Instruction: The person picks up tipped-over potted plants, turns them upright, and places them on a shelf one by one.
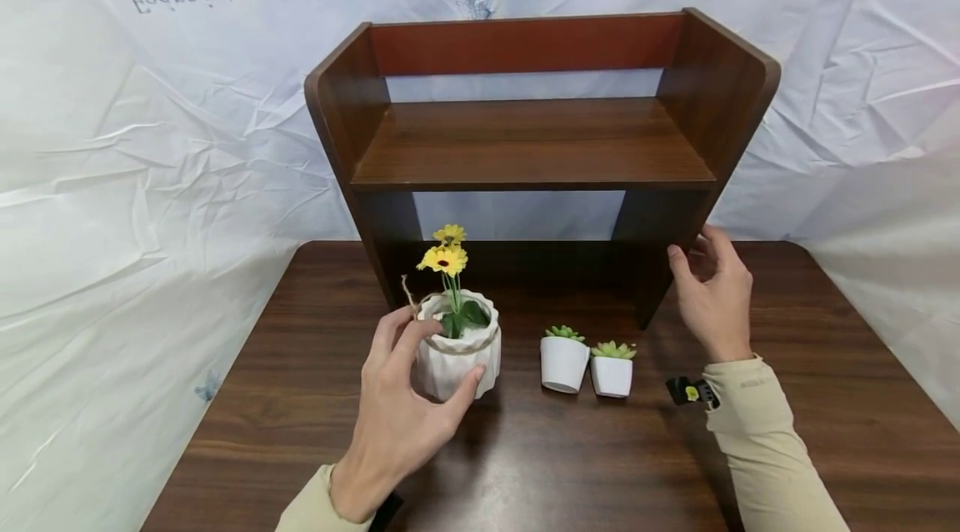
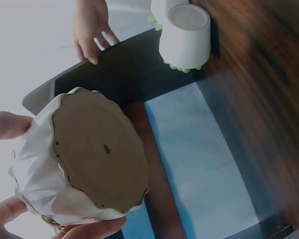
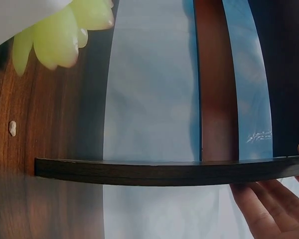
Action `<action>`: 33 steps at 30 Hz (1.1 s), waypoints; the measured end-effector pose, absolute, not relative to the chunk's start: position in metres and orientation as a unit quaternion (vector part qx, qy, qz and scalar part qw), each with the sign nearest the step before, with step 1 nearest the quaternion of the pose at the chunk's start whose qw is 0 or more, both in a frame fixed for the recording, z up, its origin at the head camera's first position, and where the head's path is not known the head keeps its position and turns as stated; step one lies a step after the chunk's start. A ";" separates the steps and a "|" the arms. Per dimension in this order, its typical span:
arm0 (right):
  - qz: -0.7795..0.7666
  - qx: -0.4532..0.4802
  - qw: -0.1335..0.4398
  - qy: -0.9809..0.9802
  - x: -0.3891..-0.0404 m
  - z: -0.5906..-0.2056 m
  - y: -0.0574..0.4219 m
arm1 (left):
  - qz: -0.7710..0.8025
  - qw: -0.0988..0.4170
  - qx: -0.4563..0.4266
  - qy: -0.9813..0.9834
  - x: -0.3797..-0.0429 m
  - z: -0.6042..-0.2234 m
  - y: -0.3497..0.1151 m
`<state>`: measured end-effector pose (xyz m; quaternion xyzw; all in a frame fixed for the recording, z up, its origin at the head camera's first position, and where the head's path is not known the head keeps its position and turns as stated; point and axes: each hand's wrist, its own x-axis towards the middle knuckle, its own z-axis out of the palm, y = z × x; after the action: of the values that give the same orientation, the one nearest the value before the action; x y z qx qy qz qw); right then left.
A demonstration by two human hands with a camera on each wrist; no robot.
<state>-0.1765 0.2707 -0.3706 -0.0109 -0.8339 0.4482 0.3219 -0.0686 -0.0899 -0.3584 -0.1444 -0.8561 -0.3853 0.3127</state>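
Observation:
My left hand (image 1: pixel 405 407) grips a white fluted flowerpot (image 1: pixel 457 361) with yellow flowers (image 1: pixel 446 258) and twine round its rim. Thumb and fingers sit on opposite sides of it. In the left wrist view the underside of the flowerpot (image 2: pixel 102 152) faces the camera, so it is held up off the table. On the right, my right hand (image 1: pixel 716 294) holds the edge of the side panel of a dark brown wooden shelf (image 1: pixel 532 140). In the right wrist view the thumb and fingers (image 3: pixel 269 209) lie on either side of that panel (image 3: pixel 164 172).
Two small white pots with green succulents, a rounder one (image 1: pixel 564 365) and a squarer one (image 1: pixel 612 376), stand side by side before the shelf's lower opening. The brown table (image 1: pixel 300 432) carries everything. White printed cloth (image 1: pixel 187 98) hangs behind and at both sides.

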 end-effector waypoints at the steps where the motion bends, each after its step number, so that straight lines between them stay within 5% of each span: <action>1: 0.448 -0.011 0.322 -0.834 -0.177 -0.371 0.271 | -0.387 0.316 -0.146 -0.854 -0.068 -0.357 -0.090; 33: 0.449 -0.014 0.320 -0.834 -0.176 -0.371 0.271 | -0.397 0.437 -0.206 -0.780 -0.075 -0.303 -0.087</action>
<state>-0.1759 0.2710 -0.3705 -0.0140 -0.8343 0.4490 0.3196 -0.0745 -0.0870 -0.3026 -0.2058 -0.7804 -0.3970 0.4370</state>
